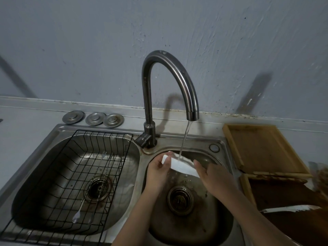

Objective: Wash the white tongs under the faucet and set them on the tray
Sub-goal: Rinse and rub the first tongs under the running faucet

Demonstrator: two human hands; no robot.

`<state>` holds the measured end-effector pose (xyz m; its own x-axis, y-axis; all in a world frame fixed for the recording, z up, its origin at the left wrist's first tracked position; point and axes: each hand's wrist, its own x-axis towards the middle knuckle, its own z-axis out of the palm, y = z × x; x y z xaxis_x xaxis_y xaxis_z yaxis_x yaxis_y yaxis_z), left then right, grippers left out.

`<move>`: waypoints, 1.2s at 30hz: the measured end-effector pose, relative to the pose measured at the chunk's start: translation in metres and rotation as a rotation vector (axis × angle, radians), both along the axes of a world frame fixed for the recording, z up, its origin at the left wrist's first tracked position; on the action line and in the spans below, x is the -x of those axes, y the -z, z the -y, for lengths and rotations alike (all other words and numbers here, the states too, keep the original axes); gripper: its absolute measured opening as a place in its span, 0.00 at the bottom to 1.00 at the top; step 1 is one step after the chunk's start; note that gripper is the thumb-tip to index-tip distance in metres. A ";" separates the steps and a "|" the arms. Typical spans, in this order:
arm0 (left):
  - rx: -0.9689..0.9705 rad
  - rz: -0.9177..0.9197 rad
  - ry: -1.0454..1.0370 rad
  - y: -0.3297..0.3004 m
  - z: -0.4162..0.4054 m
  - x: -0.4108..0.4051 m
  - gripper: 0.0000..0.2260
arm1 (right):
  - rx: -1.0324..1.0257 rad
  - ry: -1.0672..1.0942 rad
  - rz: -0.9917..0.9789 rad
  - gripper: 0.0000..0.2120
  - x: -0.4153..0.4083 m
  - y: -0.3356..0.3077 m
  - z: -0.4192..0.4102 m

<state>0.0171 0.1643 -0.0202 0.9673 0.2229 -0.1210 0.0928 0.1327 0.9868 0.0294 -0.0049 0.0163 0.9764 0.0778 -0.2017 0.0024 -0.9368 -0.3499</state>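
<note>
Both hands are gripping the white tongs (181, 166) over the right basin (220, 210) of a steel double sink. From the head camera, the left hand (157, 172) is closing its fingers around the tongs' left end, and the right hand (213, 176) is clasping the right end, its fingers wrapping over the lower edge. The tongs are lying nearly level between the two hands, tilting slightly down toward the right. A thin stream of water (184, 139) is running from the curved faucet (165, 86) and is striking the tongs near their middle. Below them, the right basin's drain (179, 199) is showing, with water splashing just above it.

To the left, a black wire rack (85, 183) is sitting in the left basin (35, 174), and a few long slim metal utensils (92, 185) are lying across it, over that basin's drain. Far behind the left basin, three round metal caps (93, 118) are resting on the counter, side by side against the wall.

To the right of the sink, a wooden tray (260, 148) is lying flat on the counter. Nearer than it, a second tray (248, 190) with a dark brown inside is lying, with a white strip-like thing (291, 208) resting on it; what it is cannot be told.
</note>
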 end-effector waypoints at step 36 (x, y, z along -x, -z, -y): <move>0.349 -0.297 -0.121 0.014 0.024 -0.019 0.21 | -0.239 -0.001 -0.076 0.17 0.030 0.003 0.023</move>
